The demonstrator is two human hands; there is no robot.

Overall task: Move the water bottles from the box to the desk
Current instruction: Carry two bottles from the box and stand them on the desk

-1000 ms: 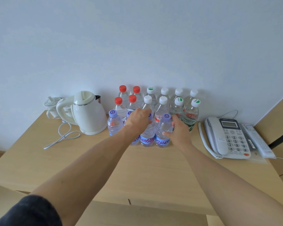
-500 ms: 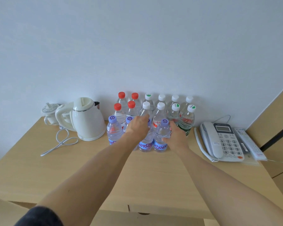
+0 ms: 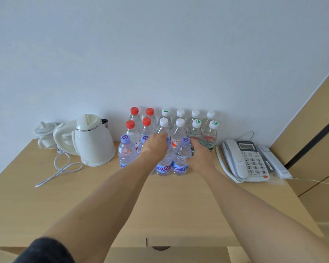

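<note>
A: Water bottles stand upright in a block at the far middle of the desk, against the wall.

B: And the surface nearer us?

A: Pale wood, its near edge at the bottom of the view, with both forearms stretched across it. Left of the bottles sits a white kettle with its cord looped toward us, and a small cup behind it. On the right lie a telephone and a remote.

B: Where are the hands?

A: At the near row, the purple-capped bottles. The left hand is curled over the top of the third bottle, gripping it near the neck. The right hand wraps the rightmost bottle from its right side, thumb on the front. Both bottles look to be standing on the desk.

B: Behind those?

A: Red caps on the left, white and green-marked caps on the right.
</note>
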